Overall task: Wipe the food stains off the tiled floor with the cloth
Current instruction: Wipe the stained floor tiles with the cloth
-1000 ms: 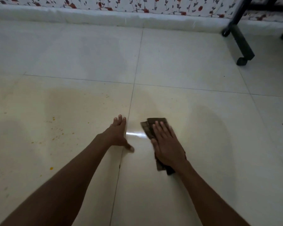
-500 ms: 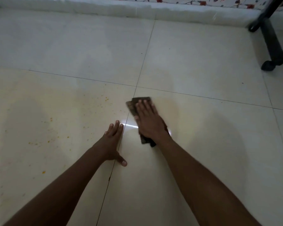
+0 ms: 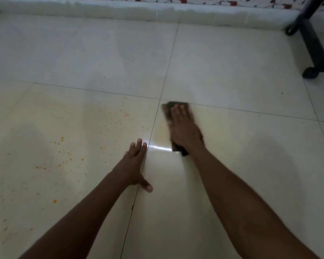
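Note:
A dark brown cloth (image 3: 168,111) lies flat on the cream tiled floor (image 3: 232,165), its far edge near the grout line. My right hand (image 3: 184,128) presses down on it with the palm and fingers spread, covering most of it. My left hand (image 3: 134,165) rests flat and empty on the tile by the lengthwise grout line, fingers forward, thumb out to the right. Orange food stains (image 3: 64,156) speckle the tile left of my left hand, with more specks (image 3: 124,114) further out toward the cloth.
A white skirting ledge (image 3: 157,12) runs along the far wall under floral wallpaper. A black furniture leg with a foot (image 3: 314,53) stands at the far right. A bright light streak (image 3: 160,148) reflects between my hands.
My right hand has pushed the cloth forward, away from me, up to the cross grout line. My left hand stayed planted on the floor.

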